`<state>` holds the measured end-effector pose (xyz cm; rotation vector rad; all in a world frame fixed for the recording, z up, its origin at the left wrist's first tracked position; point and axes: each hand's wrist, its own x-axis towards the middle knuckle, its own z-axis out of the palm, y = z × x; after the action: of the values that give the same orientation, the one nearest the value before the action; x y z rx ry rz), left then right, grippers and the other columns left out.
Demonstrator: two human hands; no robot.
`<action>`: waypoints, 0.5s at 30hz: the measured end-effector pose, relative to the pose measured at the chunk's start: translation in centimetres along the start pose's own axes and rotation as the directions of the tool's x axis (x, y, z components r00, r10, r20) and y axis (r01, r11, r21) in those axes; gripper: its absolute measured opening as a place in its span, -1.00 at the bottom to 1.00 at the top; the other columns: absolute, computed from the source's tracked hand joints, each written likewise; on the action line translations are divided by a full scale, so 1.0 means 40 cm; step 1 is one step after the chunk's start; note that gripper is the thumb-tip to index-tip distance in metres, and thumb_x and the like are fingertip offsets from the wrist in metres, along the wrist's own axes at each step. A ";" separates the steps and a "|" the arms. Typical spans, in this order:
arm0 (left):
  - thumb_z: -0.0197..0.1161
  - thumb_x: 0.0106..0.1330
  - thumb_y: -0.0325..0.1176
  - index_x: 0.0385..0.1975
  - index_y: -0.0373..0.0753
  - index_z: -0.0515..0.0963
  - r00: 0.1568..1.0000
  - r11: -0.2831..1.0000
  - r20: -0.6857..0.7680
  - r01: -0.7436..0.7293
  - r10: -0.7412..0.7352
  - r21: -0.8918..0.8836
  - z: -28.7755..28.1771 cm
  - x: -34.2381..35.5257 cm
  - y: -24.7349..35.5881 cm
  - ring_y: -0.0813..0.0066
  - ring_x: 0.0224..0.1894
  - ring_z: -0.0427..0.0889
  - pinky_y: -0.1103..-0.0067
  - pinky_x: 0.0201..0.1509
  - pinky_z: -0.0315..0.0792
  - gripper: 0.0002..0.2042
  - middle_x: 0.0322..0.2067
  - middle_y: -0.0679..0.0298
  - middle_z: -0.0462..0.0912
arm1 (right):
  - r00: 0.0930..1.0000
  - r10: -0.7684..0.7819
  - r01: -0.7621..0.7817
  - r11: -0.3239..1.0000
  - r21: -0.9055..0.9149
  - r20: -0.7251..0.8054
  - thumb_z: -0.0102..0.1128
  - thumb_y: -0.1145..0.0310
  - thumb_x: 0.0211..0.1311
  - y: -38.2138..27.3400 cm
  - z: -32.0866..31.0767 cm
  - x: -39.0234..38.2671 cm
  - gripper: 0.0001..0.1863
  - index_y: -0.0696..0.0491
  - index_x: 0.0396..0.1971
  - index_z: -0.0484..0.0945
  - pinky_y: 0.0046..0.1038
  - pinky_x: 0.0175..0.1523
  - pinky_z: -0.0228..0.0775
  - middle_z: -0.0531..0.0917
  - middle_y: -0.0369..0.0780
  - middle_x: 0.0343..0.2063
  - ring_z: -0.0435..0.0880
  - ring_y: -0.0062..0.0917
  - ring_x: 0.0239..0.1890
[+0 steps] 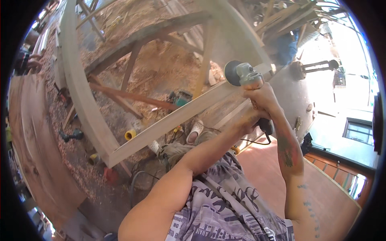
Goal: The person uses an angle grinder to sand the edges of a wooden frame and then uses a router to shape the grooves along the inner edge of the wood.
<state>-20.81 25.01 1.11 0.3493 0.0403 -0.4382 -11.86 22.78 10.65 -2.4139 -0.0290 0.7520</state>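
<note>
An angle grinder [250, 76] with a round sanding disc [232, 73] is held in both my hands over the near rail [173, 118] of a large pale wooden frame. The disc is tilted by the rail's right end, close to the corner; whether it touches the wood cannot be made out. My right hand [263, 96] wraps round the grinder's body just behind its metal head. Farther back, my left hand [257, 115] grips the body near its dark rear end [266, 126], partly hidden by the right wrist. A black cord trails from the tool.
Wood shavings cover the floor, where a green power tool [183, 97], a yellow cylinder [130, 134] and a dark drill [71, 135] lie. Wide planks [34, 132] stand left; a pinkish board [265, 164] lies right. Another person's hand [34, 62] shows far left, blue clothing [286, 48] beyond the frame.
</note>
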 end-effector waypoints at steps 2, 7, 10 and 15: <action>0.36 0.04 -0.50 -0.21 -0.26 0.60 0.998 0.996 -0.064 -0.013 0.007 -0.085 -0.015 -0.104 0.011 0.45 -0.25 0.68 0.51 -0.22 0.54 -0.73 -0.32 0.31 0.67 | 0.993 -0.098 0.097 0.995 0.008 0.067 0.49 0.38 -0.07 -0.045 0.093 -0.057 -0.68 0.25 -0.32 0.66 -0.48 -0.37 0.44 0.66 -0.30 -0.50 0.62 -0.62 -0.45; 0.38 -0.01 -0.53 -0.14 -0.25 0.56 0.993 0.985 -0.108 -0.055 0.038 -0.162 -0.034 -0.349 0.047 0.44 -0.25 0.69 0.51 -0.18 0.56 -0.64 -0.28 0.30 0.67 | 0.993 -0.083 0.093 0.988 -0.126 0.083 0.52 0.28 -0.18 -0.083 0.278 -0.166 -0.58 0.26 -0.33 0.66 -0.41 -0.25 0.50 0.69 -0.20 -0.50 0.66 -0.53 -0.44; 0.41 -0.01 -0.52 -0.12 -0.27 0.55 0.996 0.981 -0.085 -0.043 0.028 -0.191 -0.040 -0.445 0.047 0.45 -0.22 0.70 0.52 -0.15 0.58 -0.61 -0.26 0.28 0.67 | 0.992 -0.107 0.120 0.972 -0.202 0.074 0.53 0.31 -0.16 -0.161 0.338 -0.270 -0.60 0.24 -0.33 0.65 -0.43 -0.26 0.50 0.69 -0.24 -0.48 0.63 -0.58 -0.43; 0.44 0.03 -0.51 -0.11 -0.28 0.55 1.000 0.984 -0.016 0.013 -0.016 -0.176 -0.084 -0.618 0.055 0.42 -0.20 0.74 0.48 -0.10 0.63 -0.62 -0.26 0.29 0.70 | 0.990 -0.097 0.111 0.984 -0.141 0.104 0.53 0.35 -0.16 -0.225 0.470 -0.378 -0.60 0.23 -0.29 0.64 -0.43 -0.24 0.51 0.69 -0.28 -0.43 0.60 -0.64 -0.40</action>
<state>-42.14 38.12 1.45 0.1788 0.0983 -0.4428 -33.01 37.46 10.99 -2.4894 -0.2554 0.8438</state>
